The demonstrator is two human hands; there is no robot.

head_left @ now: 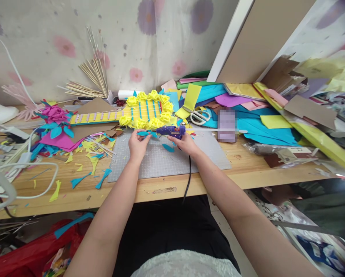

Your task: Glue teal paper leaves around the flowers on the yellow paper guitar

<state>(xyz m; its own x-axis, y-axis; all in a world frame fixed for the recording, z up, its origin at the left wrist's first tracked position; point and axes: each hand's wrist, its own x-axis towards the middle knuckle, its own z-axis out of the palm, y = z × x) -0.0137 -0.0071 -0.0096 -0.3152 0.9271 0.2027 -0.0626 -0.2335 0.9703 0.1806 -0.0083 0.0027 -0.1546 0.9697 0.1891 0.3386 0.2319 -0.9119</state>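
Observation:
My left hand (138, 145) pinches a small blue paper leaf (144, 133) between thumb and fingers, above the grey cutting mat (129, 169). In my right hand (186, 144) is a purple glue gun (172, 131), its nozzle pointing left toward the leaf. A black cord (188, 177) runs down from the gun over the table's front edge. Another blue leaf (168, 147) lies on the mat between my hands. Just behind them rests a paper guitar (145, 111) with yellow roses around its body, blue strips across it and a magenta flower (55, 114) at the neck's left end.
Scissors (199, 116) lie behind the glue gun among coloured paper sheets (270, 127). Blue and yellow scraps (93, 161) litter the table's left side, near white cables (30, 163). Wooden sticks (91, 79) stand at the back. A red bag (25, 250) sits below, at left.

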